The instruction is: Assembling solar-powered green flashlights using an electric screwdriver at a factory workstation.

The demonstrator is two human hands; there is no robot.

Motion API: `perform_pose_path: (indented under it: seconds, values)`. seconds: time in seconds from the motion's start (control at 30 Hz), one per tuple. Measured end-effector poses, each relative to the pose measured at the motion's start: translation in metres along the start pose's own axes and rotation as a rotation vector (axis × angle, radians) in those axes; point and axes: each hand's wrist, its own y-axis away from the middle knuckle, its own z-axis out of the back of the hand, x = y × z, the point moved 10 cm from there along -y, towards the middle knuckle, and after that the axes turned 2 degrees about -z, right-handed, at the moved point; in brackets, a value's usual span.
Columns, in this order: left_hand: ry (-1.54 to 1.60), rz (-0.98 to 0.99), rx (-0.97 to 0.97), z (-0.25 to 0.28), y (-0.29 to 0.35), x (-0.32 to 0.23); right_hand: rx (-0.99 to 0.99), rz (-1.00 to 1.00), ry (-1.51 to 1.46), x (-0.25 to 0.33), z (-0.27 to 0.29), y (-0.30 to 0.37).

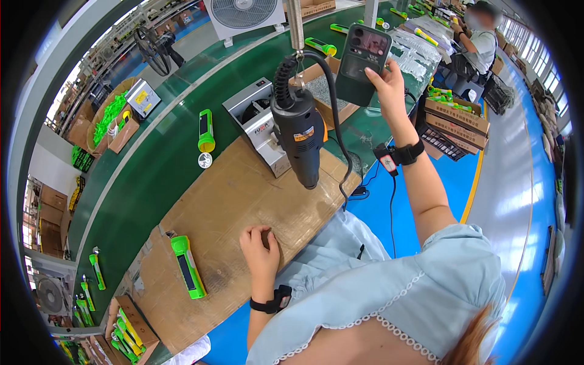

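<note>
My right hand (388, 86) is raised beyond the far right corner of the cardboard and grips a dark smartphone (364, 64) by its right edge. My left hand (260, 250) rests near the cardboard's front edge with curled fingers. A dark patch shows between its thumb and forefinger; whether that is an object or shadow I cannot make out. Left of that hand lies a green flashlight (188, 267) with a dark panel. A black electric screwdriver (301, 140) hangs from a spring between my hands, above the cardboard sheet (243, 188).
A silver screw feeder (258, 125) stands behind the screwdriver. Another green flashlight (206, 131) lies on the green conveyor (164, 182) beside a loose round reflector (205, 160). A box of flashlights (131, 334) is at the near left. A co-worker (480, 39) sits at the far right.
</note>
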Motion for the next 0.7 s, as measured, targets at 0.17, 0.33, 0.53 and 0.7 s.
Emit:
perform_pose_path:
  seconds: [0.17,0.33,0.53,0.7]
  values:
    - [-0.004,0.013,-0.006,0.001,-0.001,-0.002,0.057,0.009,-0.099,0.008,-0.021,-0.005]
    - [0.002,0.03,-0.015,0.003,-0.002,-0.001,0.059,-0.027,-0.113,-0.006,-0.022,-0.007]
    - [0.017,0.048,-0.019,0.004,-0.002,0.002,0.023,-0.017,-0.107,-0.012,-0.011,-0.009]
    - [0.024,0.044,-0.018,0.005,0.0,0.005,0.017,-0.039,-0.073,-0.021,-0.004,-0.01]
